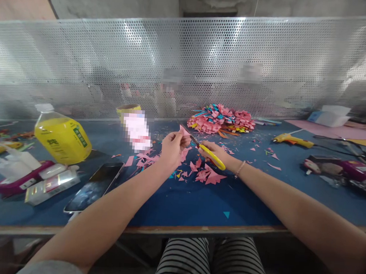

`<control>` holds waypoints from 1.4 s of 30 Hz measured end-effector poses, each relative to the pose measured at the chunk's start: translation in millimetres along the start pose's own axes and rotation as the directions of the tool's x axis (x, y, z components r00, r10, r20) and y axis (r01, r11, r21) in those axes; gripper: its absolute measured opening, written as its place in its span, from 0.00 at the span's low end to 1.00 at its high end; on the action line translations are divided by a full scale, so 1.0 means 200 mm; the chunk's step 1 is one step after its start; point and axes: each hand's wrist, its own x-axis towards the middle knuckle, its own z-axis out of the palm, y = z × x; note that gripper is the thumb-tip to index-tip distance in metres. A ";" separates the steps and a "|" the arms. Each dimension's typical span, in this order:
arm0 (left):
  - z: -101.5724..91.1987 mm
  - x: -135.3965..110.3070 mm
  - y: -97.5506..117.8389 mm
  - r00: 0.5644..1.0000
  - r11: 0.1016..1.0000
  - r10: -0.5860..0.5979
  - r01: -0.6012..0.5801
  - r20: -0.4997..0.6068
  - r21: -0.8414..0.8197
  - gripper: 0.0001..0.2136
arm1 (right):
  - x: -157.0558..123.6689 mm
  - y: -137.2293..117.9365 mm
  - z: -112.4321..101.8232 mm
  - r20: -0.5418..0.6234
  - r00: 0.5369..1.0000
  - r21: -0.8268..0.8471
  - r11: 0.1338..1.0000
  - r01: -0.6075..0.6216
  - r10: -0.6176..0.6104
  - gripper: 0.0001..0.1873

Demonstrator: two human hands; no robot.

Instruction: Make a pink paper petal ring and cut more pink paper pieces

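Observation:
My left hand [172, 149] pinches a small piece of pink paper [184, 131] between thumb and fingers, above the blue table [178, 207]. In my right hand [217, 153] is a pair of scissors [212, 156] with yellow handles, its dark blades pointing left toward the paper. The blade tips meet the paper's edge; whether they are cutting through it I cannot tell. Below both hands lie pink paper scraps [210, 175] in pointed shapes, mixed with tiny coloured bits.
Behind the hands, a pile of pink, blue and yellow cut paper [220, 119] lies near the perforated metal screen [206, 67]. A yellow-labelled bottle [63, 139], a phone [94, 187] and a small box [53, 185] stand left. A yellow glue gun [292, 140] rests right.

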 end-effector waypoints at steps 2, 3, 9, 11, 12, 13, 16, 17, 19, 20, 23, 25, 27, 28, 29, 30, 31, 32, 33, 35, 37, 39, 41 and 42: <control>0.00 0.00 0.00 1.000 1.000 0.001 -0.001 0.001 0.006 0.09 | 0.00 0.00 0.00 0.004 1.000 -0.008 1.000 0.005 -0.005 0.23; 0.00 0.00 0.00 1.000 1.000 0.003 -0.003 0.005 0.008 0.09 | 0.00 0.00 0.00 0.007 1.000 -0.013 1.000 0.011 -0.011 0.23; 0.00 0.00 -0.01 0.999 0.999 0.031 -0.031 0.010 0.035 0.09 | 0.01 0.03 -0.01 0.011 0.998 -0.035 0.997 0.066 -0.065 0.22; 0.00 0.00 -0.01 0.999 0.997 0.052 -0.053 0.004 0.055 0.08 | 0.01 0.04 -0.02 0.012 0.996 -0.054 0.994 0.091 -0.091 0.22; -0.01 0.00 -0.01 0.998 0.996 0.065 -0.065 0.004 0.067 0.08 | 0.01 0.04 -0.02 0.013 0.995 -0.063 0.993 0.097 -0.096 0.22; -0.01 0.00 -0.01 0.997 0.994 0.078 -0.078 0.007 0.080 0.08 | 0.01 0.04 -0.02 0.012 0.995 -0.070 0.993 0.095 -0.094 0.22; -0.02 0.01 -0.01 0.994 0.989 0.104 -0.105 0.017 0.105 0.08 | 0.02 0.04 -0.02 0.019 0.998 -0.072 0.996 0.054 -0.053 0.21; -0.02 0.02 -0.01 0.994 0.988 0.107 -0.108 0.016 0.108 0.08 | 0.02 0.04 -0.02 0.021 0.999 -0.070 0.997 0.041 -0.040 0.21; -0.03 0.02 -0.01 0.994 0.988 0.109 -0.110 0.010 0.110 0.08 | 0.02 0.04 -0.02 0.021 0.999 -0.075 0.997 0.031 -0.029 0.21; -0.03 0.02 -0.01 0.994 0.988 0.111 -0.111 0.009 0.109 0.07 | 0.02 0.04 -0.02 0.022 0.999 -0.082 0.996 0.033 -0.031 0.21; -0.03 0.02 -0.01 0.993 0.987 0.119 -0.119 0.013 0.110 0.07 | 0.01 0.02 -0.02 0.039 0.999 -0.072 0.997 0.022 -0.019 0.22; -0.04 0.03 -0.02 0.992 0.986 0.124 -0.125 0.017 0.114 0.07 | 0.01 0.01 -0.02 0.063 0.998 -0.017 1.000 0.002 -0.001 0.23; -0.05 0.03 -0.02 0.992 0.985 0.125 -0.127 0.031 0.119 0.08 | 0.01 0.01 -0.02 0.086 0.996 0.054 0.998 -0.014 0.009 0.23; -0.05 0.03 -0.03 0.991 0.984 0.124 -0.128 0.042 0.121 0.08 | 0.01 0.01 -0.02 0.094 0.996 0.086 0.996 -0.019 0.011 0.24; -0.05 0.03 -0.03 0.991 0.984 0.123 -0.128 0.052 0.123 0.08 | 0.01 0.01 -0.02 0.099 0.995 0.110 0.994 -0.026 0.015 0.24; -0.05 0.03 -0.03 0.991 0.984 0.122 -0.129 0.059 0.127 0.08 | 0.01 0.01 -0.02 0.105 0.994 0.126 0.991 -0.032 0.019 0.24; -0.05 0.03 -0.04 0.991 0.983 0.122 -0.129 0.062 0.130 0.09 | 0.01 0.01 -0.02 0.107 0.994 0.137 0.990 -0.036 0.021 0.24; -0.05 0.03 -0.04 0.991 0.983 0.122 -0.130 0.061 0.133 0.09 | 0.01 0.01 -0.01 0.109 0.994 0.142 0.989 -0.036 0.021 0.24; -0.05 0.03 -0.04 0.991 0.982 0.123 -0.130 0.058 0.134 0.09 | 0.01 0.02 -0.01 0.106 0.994 0.146 0.989 -0.032 0.017 0.24; -0.05 0.02 -0.03 0.991 0.983 0.120 -0.127 0.055 0.132 0.08 | 0.01 0.03 -0.01 0.101 0.995 0.147 0.989 -0.022 0.007 0.24; -0.04 0.02 -0.03 0.993 0.985 0.109 -0.115 0.054 0.125 0.08 | 0.02 0.03 -0.01 0.092 0.996 0.128 0.992 -0.021 0.009 0.22; -0.04 0.01 -0.03 0.995 0.988 0.090 -0.096 0.051 0.124 0.08 | 0.02 0.04 -0.01 0.059 0.998 0.053 0.998 -0.019 0.015 0.20; -0.03 0.01 -0.03 0.996 0.988 0.074 -0.080 0.051 0.129 0.08 | 0.02 0.04 -0.01 0.007 1.000 -0.068 0.997 0.020 -0.020 0.18; -0.03 0.01 -0.03 0.996 0.989 0.070 -0.076 0.052 0.130 0.08 | 0.02 0.04 -0.01 -0.013 0.999 -0.127 0.991 0.048 -0.050 0.17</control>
